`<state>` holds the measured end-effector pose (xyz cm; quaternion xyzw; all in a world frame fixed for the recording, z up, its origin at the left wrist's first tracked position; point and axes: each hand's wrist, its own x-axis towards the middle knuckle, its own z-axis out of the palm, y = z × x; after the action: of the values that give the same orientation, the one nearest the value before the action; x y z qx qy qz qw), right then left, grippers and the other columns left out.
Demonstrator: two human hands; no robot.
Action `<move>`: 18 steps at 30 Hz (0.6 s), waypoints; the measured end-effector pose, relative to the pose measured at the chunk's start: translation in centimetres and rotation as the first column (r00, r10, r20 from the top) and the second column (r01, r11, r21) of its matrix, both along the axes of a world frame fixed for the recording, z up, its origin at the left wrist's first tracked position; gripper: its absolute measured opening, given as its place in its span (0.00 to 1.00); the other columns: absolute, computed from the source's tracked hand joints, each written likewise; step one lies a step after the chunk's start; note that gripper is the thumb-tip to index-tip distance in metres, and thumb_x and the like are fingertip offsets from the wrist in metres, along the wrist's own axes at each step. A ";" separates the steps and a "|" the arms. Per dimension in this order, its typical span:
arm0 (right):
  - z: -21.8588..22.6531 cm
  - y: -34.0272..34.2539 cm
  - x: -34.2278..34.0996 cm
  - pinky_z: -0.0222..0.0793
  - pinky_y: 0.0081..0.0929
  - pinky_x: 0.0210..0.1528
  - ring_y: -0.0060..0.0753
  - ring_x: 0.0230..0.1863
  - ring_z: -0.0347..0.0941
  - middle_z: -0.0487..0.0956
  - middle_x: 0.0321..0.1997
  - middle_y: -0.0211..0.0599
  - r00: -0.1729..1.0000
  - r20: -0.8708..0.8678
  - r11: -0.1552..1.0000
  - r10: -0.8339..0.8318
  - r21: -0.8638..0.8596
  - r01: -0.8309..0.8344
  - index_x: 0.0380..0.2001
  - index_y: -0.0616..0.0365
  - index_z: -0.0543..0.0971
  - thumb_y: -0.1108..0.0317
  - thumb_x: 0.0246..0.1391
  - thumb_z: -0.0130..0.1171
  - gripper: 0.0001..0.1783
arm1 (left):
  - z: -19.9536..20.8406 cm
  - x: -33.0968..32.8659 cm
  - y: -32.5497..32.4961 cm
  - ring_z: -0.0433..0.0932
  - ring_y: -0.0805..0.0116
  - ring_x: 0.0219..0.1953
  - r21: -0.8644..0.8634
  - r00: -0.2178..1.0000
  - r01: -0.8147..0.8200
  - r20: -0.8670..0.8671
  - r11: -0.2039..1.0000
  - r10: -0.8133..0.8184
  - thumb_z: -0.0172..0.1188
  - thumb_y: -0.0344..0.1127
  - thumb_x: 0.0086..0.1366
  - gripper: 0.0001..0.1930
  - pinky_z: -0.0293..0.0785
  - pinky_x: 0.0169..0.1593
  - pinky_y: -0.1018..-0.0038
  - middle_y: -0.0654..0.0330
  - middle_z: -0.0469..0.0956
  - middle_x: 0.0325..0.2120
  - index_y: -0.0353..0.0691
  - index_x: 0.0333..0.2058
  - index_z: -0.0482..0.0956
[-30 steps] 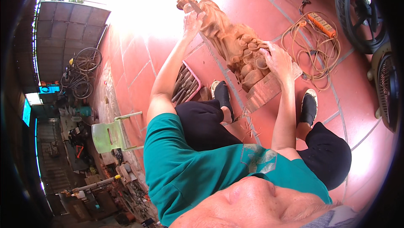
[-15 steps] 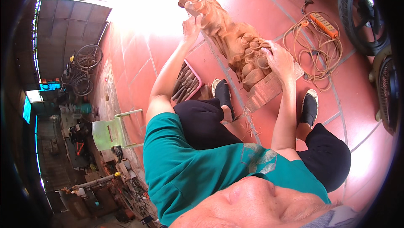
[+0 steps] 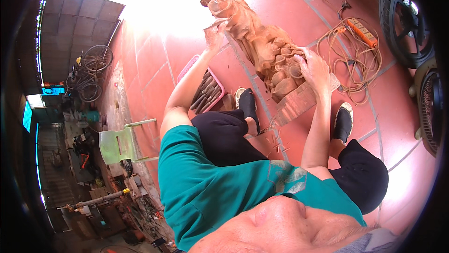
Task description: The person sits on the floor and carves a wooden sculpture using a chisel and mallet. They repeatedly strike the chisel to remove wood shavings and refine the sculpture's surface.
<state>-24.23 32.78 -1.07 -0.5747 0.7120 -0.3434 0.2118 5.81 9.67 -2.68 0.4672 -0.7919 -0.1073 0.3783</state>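
A reddish-brown wood carving, with deep folds and rounded lumps, lies slanting on the tiles on its rough block base. My right hand rests on its lumpy lower part, fingers curled over the side edge. Beside the carving's upper left side is my left hand, its fingers pinched around a thin, flat, greyish piece whose kind I cannot make out. Between my left forearm and the carving, a pink basket holds several dark-handled tools.
An orange power strip and its coiled cord lie right of the carving, near a black wheel. Wood chips litter the floor between my shoes. A pale green chair stands left, with bicycles beyond it.
My left hand has shifted slightly down and right, away from the carving's top end. The right hand keeps its place on the carving. The view has tilted a little.
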 end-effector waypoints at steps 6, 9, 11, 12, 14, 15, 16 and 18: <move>-0.1 0.0 -0.2 0.71 0.47 0.47 0.51 0.48 0.78 0.82 0.46 0.43 1.000 0.002 1.000 -0.007 0.020 0.007 0.51 0.53 0.77 0.55 0.62 0.54 0.19 | -0.4 0.7 0.3 0.79 0.73 0.32 0.339 0.981 0.077 -0.195 0.937 -0.010 0.63 0.35 0.66 0.10 0.73 0.27 0.76 0.61 0.85 0.31 0.38 0.42 0.85; 0.2 0.1 -0.1 0.71 0.47 0.47 0.51 0.48 0.78 0.82 0.47 0.42 1.000 -0.006 1.000 0.005 0.020 -0.005 0.51 0.52 0.77 0.55 0.62 0.54 0.19 | -0.6 1.4 -0.6 0.82 0.70 0.40 0.387 0.904 0.113 -0.421 0.915 0.066 0.63 0.36 0.67 0.11 0.72 0.22 0.79 0.57 0.86 0.35 0.38 0.45 0.84; -0.2 0.0 0.0 0.72 0.47 0.47 0.51 0.48 0.78 0.82 0.47 0.42 1.000 0.018 1.000 0.010 -0.018 -0.010 0.51 0.52 0.77 0.55 0.61 0.54 0.19 | -1.4 1.9 -0.9 0.82 0.70 0.42 0.391 0.859 0.102 -0.498 0.915 0.117 0.61 0.33 0.67 0.11 0.73 0.31 0.78 0.57 0.85 0.36 0.37 0.45 0.83; -0.1 0.0 -0.1 0.72 0.47 0.47 0.51 0.48 0.78 0.82 0.47 0.41 1.000 0.006 1.000 0.007 -0.007 -0.007 0.51 0.52 0.77 0.55 0.61 0.54 0.19 | -1.7 1.6 -0.8 0.81 0.72 0.40 0.405 0.842 0.075 -0.515 0.911 0.160 0.61 0.30 0.67 0.10 0.74 0.39 0.77 0.59 0.85 0.35 0.37 0.45 0.83; 0.3 0.1 0.0 0.72 0.47 0.47 0.51 0.48 0.78 0.82 0.48 0.41 1.000 -0.016 1.000 0.004 0.016 -0.003 0.51 0.52 0.77 0.55 0.61 0.54 0.19 | -2.6 0.8 0.1 0.81 0.74 0.38 0.388 0.827 0.069 -0.538 0.919 0.164 0.61 0.27 0.66 0.09 0.75 0.48 0.76 0.62 0.84 0.35 0.37 0.44 0.83; 0.2 0.1 0.0 0.72 0.47 0.47 0.51 0.48 0.78 0.82 0.48 0.41 1.000 -0.006 1.000 0.002 0.003 -0.002 0.51 0.52 0.77 0.55 0.61 0.55 0.19 | -3.2 0.7 0.7 0.80 0.75 0.39 0.353 0.835 0.089 -0.537 0.931 0.123 0.61 0.27 0.66 0.10 0.75 0.48 0.77 0.62 0.84 0.35 0.37 0.45 0.83; 0.1 0.1 -0.1 0.72 0.47 0.47 0.51 0.47 0.78 0.82 0.47 0.41 1.000 0.004 1.000 0.000 -0.009 0.000 0.51 0.52 0.77 0.55 0.61 0.55 0.19 | -3.5 0.8 1.1 0.80 0.75 0.39 0.317 0.842 0.109 -0.534 0.942 0.082 0.61 0.27 0.66 0.10 0.74 0.48 0.77 0.62 0.84 0.35 0.37 0.45 0.83; 0.0 0.1 -0.1 0.72 0.47 0.47 0.51 0.47 0.78 0.82 0.47 0.42 1.000 0.017 1.000 -0.002 -0.018 0.003 0.51 0.52 0.77 0.55 0.61 0.55 0.19 | -2.9 1.2 1.2 0.80 0.76 0.39 0.344 0.888 0.078 -0.450 0.936 0.092 0.62 0.26 0.65 0.10 0.74 0.46 0.77 0.62 0.84 0.36 0.37 0.45 0.82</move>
<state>-24.30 32.86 -1.06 -0.5727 0.7078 -0.3549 0.2124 7.02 10.86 -5.58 0.4915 -0.6458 -0.3534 0.4652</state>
